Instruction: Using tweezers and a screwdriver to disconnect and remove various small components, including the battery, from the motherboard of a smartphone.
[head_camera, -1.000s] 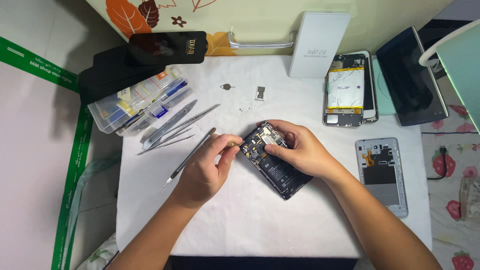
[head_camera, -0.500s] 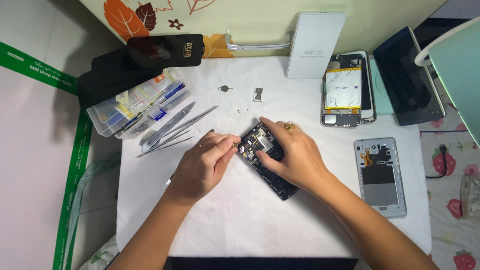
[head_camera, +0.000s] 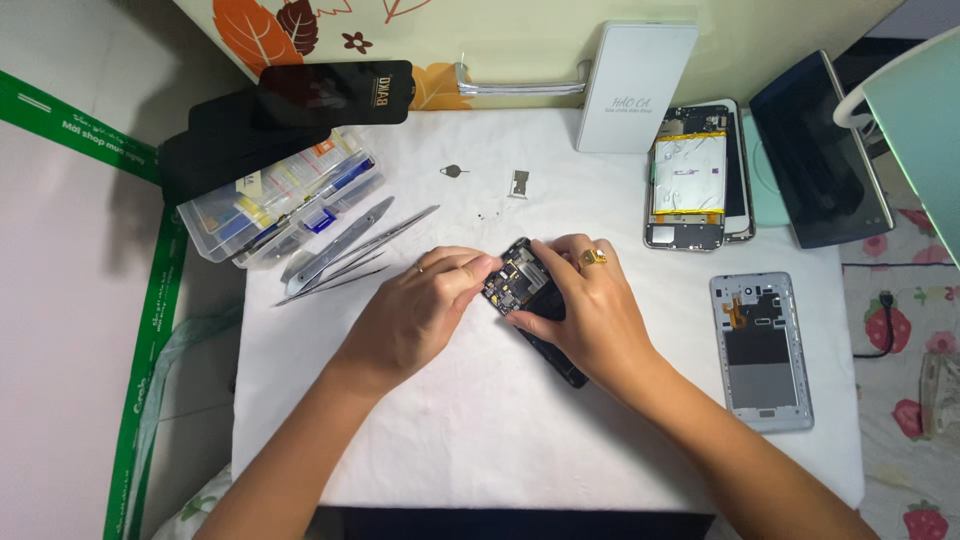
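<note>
White cloth covers the work table (head_camera: 480, 450), and every place below is given relative to the opened phone (head_camera: 530, 300) lying near its middle. That phone, a dark body with its circuit board exposed at the upper end, is set slantwise on the cloth, upper end toward the far left, lower end toward the near right. The right hand (head_camera: 590, 310) is laid over the phone's right side and lower half, fingers curled about its edge, so the body is held from the right while only the board end and the bottom corner show. The left hand (head_camera: 425, 310) is brought in from the left, its fingertips (head_camera: 485, 268) pinched narrowly together at the board's left edge; whether anything is held between them cannot be told. A dark tablet (head_camera: 820, 150) is seen far to the upper right, a white box (head_camera: 635, 85) stands above, and a clear plastic parts box (head_camera: 275, 200) lies up to the left. A second opened phone (head_camera: 690, 175) with its battery showing is placed up to the right, and a grey back cover (head_camera: 762, 350) lies to the right. Metal tweezers and pry tools (head_camera: 350, 250) are spread just left, and a small tray (head_camera: 519, 183) with an ejector pin (head_camera: 453, 171) lies above.
</note>
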